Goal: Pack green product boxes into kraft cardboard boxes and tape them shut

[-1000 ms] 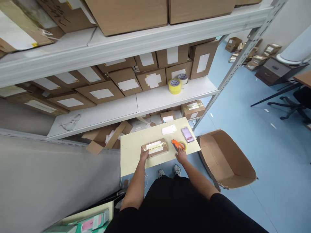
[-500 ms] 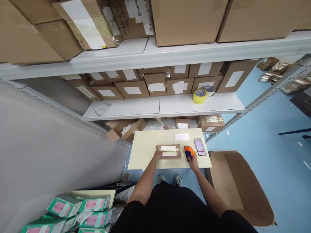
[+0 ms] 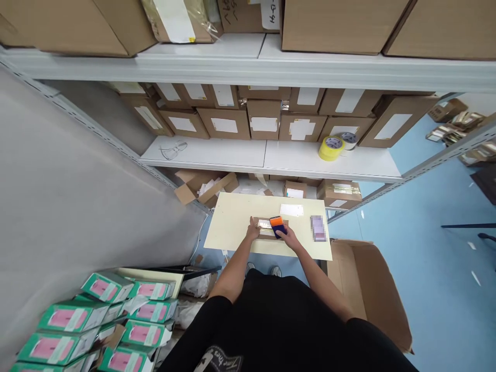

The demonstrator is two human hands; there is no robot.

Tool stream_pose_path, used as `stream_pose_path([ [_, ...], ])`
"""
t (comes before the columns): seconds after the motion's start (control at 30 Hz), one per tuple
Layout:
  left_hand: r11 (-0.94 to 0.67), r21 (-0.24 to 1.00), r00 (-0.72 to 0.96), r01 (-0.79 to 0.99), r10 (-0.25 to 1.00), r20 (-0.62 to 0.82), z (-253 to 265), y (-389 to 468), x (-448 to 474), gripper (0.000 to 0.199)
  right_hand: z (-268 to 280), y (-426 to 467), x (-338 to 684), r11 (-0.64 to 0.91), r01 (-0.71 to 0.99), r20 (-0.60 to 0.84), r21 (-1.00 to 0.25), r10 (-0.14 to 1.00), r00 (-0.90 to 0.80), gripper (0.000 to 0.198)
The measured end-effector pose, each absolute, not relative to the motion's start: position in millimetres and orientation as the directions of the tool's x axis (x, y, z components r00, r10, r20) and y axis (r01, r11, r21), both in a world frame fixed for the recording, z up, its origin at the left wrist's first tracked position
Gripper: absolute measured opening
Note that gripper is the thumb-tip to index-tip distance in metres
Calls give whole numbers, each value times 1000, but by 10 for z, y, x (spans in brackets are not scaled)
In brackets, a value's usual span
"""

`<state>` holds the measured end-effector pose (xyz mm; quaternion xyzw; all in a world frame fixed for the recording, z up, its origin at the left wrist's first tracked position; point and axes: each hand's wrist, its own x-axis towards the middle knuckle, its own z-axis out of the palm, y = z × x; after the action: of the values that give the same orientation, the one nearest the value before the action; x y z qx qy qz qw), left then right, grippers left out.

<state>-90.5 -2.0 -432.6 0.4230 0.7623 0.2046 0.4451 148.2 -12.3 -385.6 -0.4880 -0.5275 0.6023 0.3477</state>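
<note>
A small brown carton (image 3: pixel 265 235) with a white label and shiny clear tape lies flat on the cream tabletop (image 3: pixel 228 227). My left hand (image 3: pixel 253 229) grips its left end. In my right hand (image 3: pixel 289 237) is an orange and dark blue tape dispenser (image 3: pixel 277 226), held over the carton's right part and hiding some of it. Whether the dispenser touches the carton I cannot tell. Behind them lies a white paper sheet (image 3: pixel 292 210), and a phone (image 3: pixel 318 228) with a blurred screen rests at the table's right side.
Shelves ahead hold labelled cartons (image 3: pixel 225 125), yellow tape rolls (image 3: pixel 331 148) and clear glasses (image 3: pixel 173 150). A large open carton (image 3: pixel 377 289) stands right of the table. Green and pink boxes (image 3: pixel 62 318) are stacked at lower left. An open box of scraps (image 3: pixel 207 187) sits behind the table.
My right hand has moved left with the tape dispenser, from beside the carton to over its right part. My left hand stays on the carton's left end. The camera view has shifted.
</note>
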Motion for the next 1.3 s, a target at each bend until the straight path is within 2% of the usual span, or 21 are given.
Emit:
stream_pose_path([
  [0.07,589,667,-307,456,808,-504,-4230,-59,-862,105,-3910,-153,1593,-199,90,-218,-976,925,-311,49],
  [0.13,549,696,-391,463,831,-396,-4097,-94,-809,101,-3927,-182,1714,-189,92,-209,-978,915,-346,50],
  [0.23,344,816,-360,465,915,-181,-3849,-102,-716,66,-3918,-214,1814,-179,103,-205,-978,903,-378,51],
  [0.3,241,872,-221,426,962,-159,-3669,-68,-653,41,-3913,-230,1822,-173,110,-202,-979,905,-375,51],
  [0.33,218,886,-156,410,974,-167,-3578,-42,-623,35,-3916,-237,1816,-169,112,-199,-979,908,-369,51],
  [0.5,160,916,182,368,954,-240,-3164,102,-535,41,-3947,-273,1794,-139,113,-171,-984,913,-370,47],
  [0.67,177,915,352,364,883,-311,-2939,174,-515,45,-3928,-300,1799,-128,92,-153,-988,910,-384,46],
  [0.9,157,860,287,486,901,-327,-2873,175,-460,34,-3878,-324,1777,-117,84,-141,-990,907,-396,44],
  [1.13,115,873,261,474,929,-264,-2862,129,-424,31,-3896,-318,1748,-99,109,-133,-989,917,-375,44],
  [1.3,168,885,237,435,927,-292,-2925,152,-400,25,-3860,-310,1747,-102,105,-135,-989,914,-382,45],
])
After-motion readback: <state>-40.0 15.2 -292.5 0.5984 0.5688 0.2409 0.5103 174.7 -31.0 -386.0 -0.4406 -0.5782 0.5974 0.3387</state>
